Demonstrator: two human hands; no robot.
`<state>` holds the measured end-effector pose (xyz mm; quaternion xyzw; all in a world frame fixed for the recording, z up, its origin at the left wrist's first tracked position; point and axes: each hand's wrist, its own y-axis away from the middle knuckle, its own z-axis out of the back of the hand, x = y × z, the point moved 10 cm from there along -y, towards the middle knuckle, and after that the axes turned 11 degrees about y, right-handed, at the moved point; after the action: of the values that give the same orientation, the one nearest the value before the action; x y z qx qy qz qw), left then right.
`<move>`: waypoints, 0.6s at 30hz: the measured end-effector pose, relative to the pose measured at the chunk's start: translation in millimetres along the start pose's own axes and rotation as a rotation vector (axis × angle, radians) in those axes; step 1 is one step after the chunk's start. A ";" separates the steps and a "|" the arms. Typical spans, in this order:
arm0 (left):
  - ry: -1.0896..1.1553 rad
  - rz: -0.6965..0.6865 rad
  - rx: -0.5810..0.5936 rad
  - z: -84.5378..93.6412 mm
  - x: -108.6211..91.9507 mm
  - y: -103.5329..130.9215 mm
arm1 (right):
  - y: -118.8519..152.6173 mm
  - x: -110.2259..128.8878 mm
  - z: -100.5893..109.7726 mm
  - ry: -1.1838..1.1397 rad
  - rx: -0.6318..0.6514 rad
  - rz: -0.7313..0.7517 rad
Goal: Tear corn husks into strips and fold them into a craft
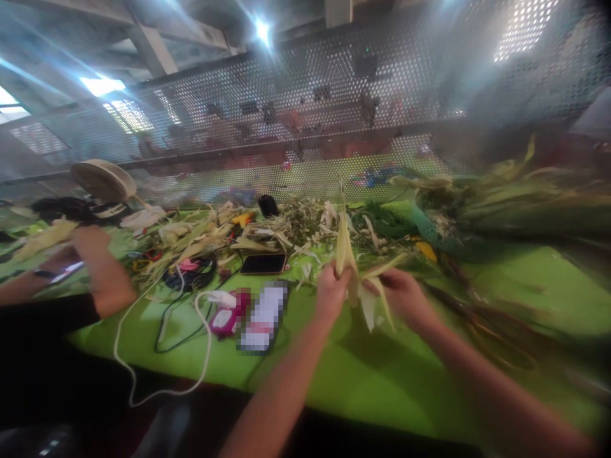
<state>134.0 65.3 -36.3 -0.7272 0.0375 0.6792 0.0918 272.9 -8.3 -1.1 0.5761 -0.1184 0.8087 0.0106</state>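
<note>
My left hand (pixel 333 287) is closed around the lower part of a pale yellow-green corn husk (pixel 344 245), whose pointed tip stands upright. Close by on the right, my right hand (pixel 398 296) pinches loose strips of husk (pixel 371 308) that hang down and spread out below the fingers. Both hands are above the green tabletop (pixel 344 375). Whether the strips are joined to the upright piece cannot be made out. A pile of dried husks and plant stalks (pixel 300 219) lies beyond my hands.
A phone with a lit screen (pixel 263 318), a pink power strip (pixel 226 318) with a white cable, and a dark phone (pixel 263 264) lie to the left. Another person's arm (pixel 102 267) rests farther left, near a fan (pixel 105 180). Large leafy bundles (pixel 515 203) lie right; a perforated screen (pixel 286 127) stands behind.
</note>
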 end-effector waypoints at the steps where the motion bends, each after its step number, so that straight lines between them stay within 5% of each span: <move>1: 0.019 -0.003 0.013 -3.2 3.8 -0.4 | 1.3 2.5 -2.8 0.023 0.008 0.033; 9: 0.213 0.065 0.186 -25.5 14.5 6.5 | -6.7 -21.6 13.8 0.088 -0.123 0.021; 18: 0.074 0.003 0.257 -29.0 -2.5 10.3 | -12.6 -29.7 10.1 -0.013 -0.060 -0.026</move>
<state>160.4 49.7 -32.9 -0.7339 0.1288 0.6417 0.1819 294.2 5.3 -23.5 0.5824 -0.1352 0.8007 0.0375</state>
